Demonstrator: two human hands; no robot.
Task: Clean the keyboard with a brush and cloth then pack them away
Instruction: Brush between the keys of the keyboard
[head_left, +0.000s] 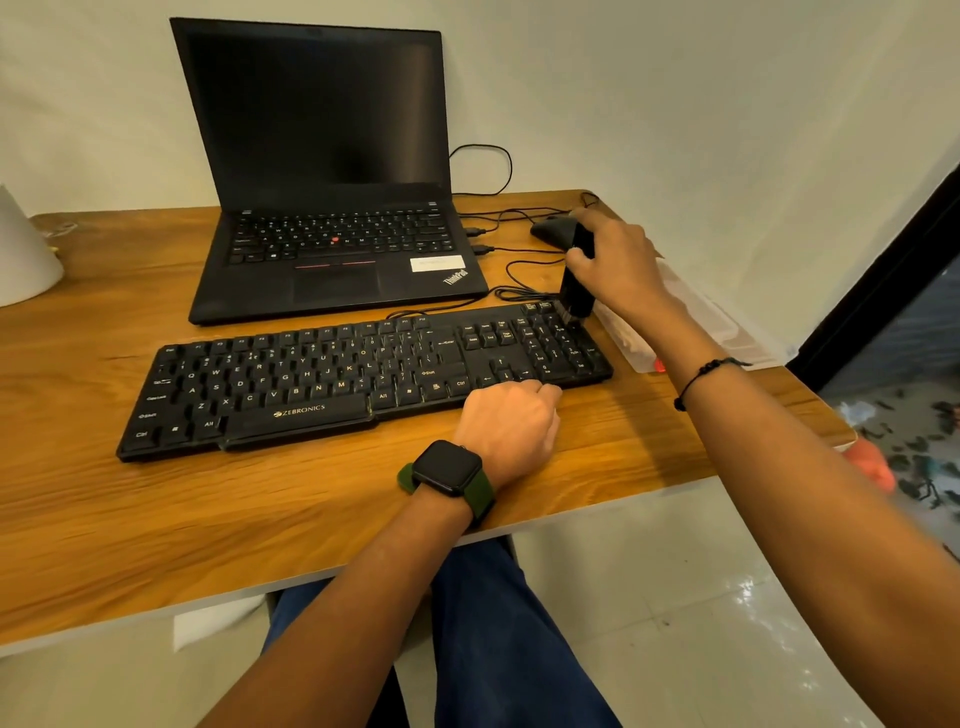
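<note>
Black keyboard (363, 374), lying along desk (156, 519) front edge; right hand (618, 260) fingers curling round brush (577, 275) at its far-right corner; left hand (506, 421), fingers curled under, bracing near edge. Advice: short strokes, bristles upright.

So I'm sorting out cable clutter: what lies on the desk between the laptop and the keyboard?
In the head view, a black cable runs along the bare wooden desk between the laptop and the keyboard; nothing else lies there.
</note>
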